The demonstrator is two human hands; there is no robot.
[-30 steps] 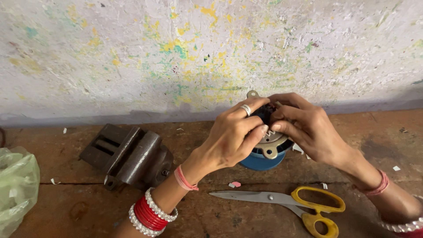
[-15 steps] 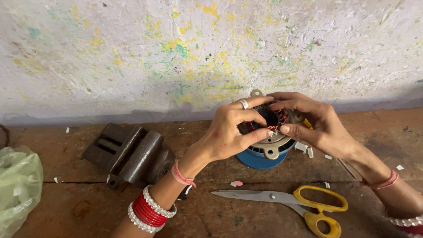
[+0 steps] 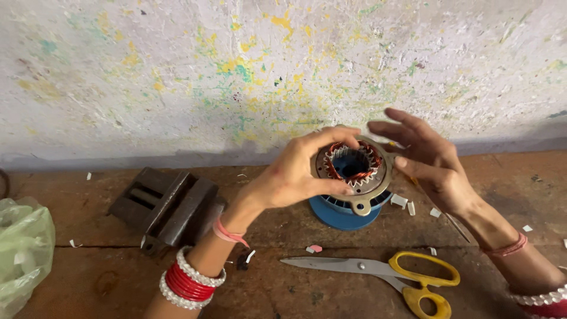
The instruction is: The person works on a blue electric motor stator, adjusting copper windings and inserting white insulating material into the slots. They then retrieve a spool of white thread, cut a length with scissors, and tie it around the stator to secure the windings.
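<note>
Stator: round metal motor stator [image 3: 354, 168] with copper windings around a central bore, held tilted toward the camera, above the bench at about centre frame.
Position: directly over a blue round base [image 3: 342, 211], which sits on the bench [image 3: 88, 277] at 6 o'clock from the stator.
Left hand: left hand [image 3: 295, 174] is curled around the stator rim from 9 o'clock, forefinger over the top edge, thumb on the lower edge; grip closed on the part.
Right hand: right hand [image 3: 431, 162] is spread open at 3 o'clock of the stator, fingers extended; the thumb tip touches or nearly touches the rim, which one cannot be told. It holds nothing.
Wrists: red and white bangles [image 3: 189, 280] on the left wrist.
Scissors: yellow-handled scissors [image 3: 378, 272] lie flat at 5 o'clock from the stator, blades pointing to 9 o'clock.
Vise: dark metal vise [image 3: 165, 207] lies on the bench at 8 o'clock, well apart from the stator.
Bag: green plastic bag [image 3: 23, 254] at the left frame edge.
Debris: small white scraps [image 3: 404, 202] just beside the blue base at 3 o'clock.
Background: paint-speckled wall [image 3: 236, 71] at 12 o'clock.
</note>
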